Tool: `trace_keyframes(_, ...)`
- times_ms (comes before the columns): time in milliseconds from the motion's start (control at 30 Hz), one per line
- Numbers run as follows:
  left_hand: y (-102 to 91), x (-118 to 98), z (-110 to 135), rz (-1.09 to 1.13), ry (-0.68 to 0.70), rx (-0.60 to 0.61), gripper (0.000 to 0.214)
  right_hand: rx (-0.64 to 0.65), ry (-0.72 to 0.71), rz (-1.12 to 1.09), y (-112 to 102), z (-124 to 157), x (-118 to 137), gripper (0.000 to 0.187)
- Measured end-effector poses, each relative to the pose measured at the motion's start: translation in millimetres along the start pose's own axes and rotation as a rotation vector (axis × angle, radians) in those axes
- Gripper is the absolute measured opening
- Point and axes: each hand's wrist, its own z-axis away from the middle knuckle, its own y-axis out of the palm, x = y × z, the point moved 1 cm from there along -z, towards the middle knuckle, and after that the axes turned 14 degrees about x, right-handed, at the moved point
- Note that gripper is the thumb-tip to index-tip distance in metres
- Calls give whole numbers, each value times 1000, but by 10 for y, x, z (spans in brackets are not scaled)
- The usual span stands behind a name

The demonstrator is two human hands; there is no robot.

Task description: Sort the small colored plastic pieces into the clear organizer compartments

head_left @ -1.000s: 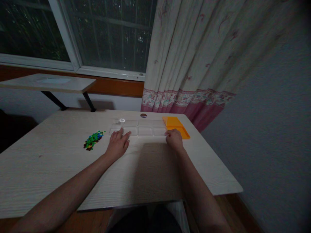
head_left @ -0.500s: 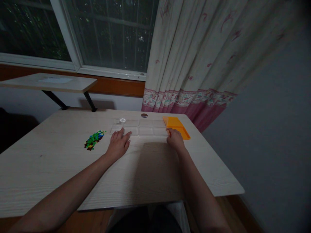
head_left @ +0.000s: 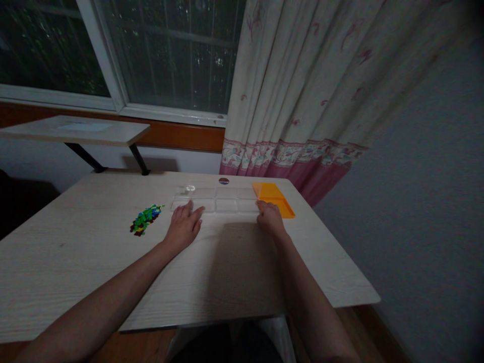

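A clear plastic tray with several compartments (head_left: 227, 198) lies on the pale wooden table (head_left: 94, 262). My left hand (head_left: 184, 225) rests flat on the table with fingers spread, its fingertips at the tray's near left corner. My right hand (head_left: 269, 218) sits at the tray's near right corner with fingers curled, touching the tray's edge and the orange tray (head_left: 273, 197) beside it. What the curled fingers grip is not clear. A small heap of green, blue and dark pieces (head_left: 145, 218) lies to the left of my left hand.
A small dark round object (head_left: 224, 180) sits at the table's far edge. A second table (head_left: 75, 130) stands under the window at the left. A patterned curtain (head_left: 302, 91) hangs behind, with a grey wall at the right.
My right hand has shifted slightly forward along the tray's right corner. The left hand has stayed in place.
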Motion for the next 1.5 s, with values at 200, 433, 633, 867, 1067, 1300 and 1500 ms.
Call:
trace_keyframes(200,17,8,6,23,1,-3,45,2,28,-5,-35,45,27,51)
trace_keyframes(433,-22,-19,-1,10,-20,13,46,-61,88,14,-15,113,122,40)
trace_keyframes(633,-59,20,-18,17,-1,17,47,-68,72,-13,0,100,101,41)
trace_keyframes(867,-77,91,-23,55,22,16,51,-78,43,-25,-38,145,109,41)
trace_keyframes(1067,-231,30,12,-48,91,-60,50,-64,15,6,-100,228,206,51)
trace_keyframes(1300,-590,495,250,-82,14,-42,43,-172,-90,-22,-51,193,322,50)
trace_keyframes(1500,-645,1225,606,-71,-133,-9,45,-253,-187,-98,-30,186,336,45)
